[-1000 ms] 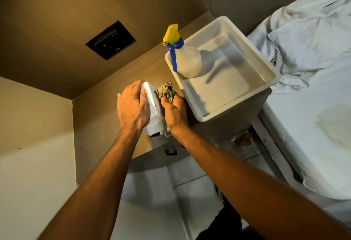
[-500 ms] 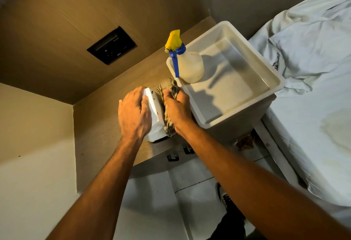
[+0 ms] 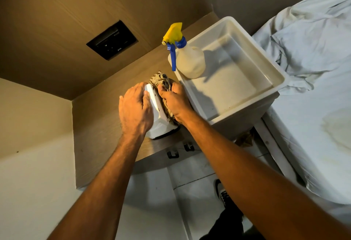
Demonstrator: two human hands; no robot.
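A small white box-shaped device (image 3: 159,120) stands on a wooden bedside shelf (image 3: 98,126). My left hand (image 3: 135,109) lies over its left side and top, fingers curled round it. My right hand (image 3: 175,101) grips a crumpled brownish rag (image 3: 161,80) and presses it against the device's right face. The rag bunches up above my fingers. Most of the device is hidden under both hands.
A white plastic tub (image 3: 273,69) sits on the shelf right of my hands, with a spray bottle (image 3: 187,57), yellow nozzle and blue trigger, standing in its near-left corner. A black socket panel (image 3: 112,40) is set in the wooden wall. A bed with rumpled white sheets (image 3: 313,53) lies right.
My right hand with the rag has shifted slightly along the device's right face. My left hand stays on the device. The view has tilted a little.
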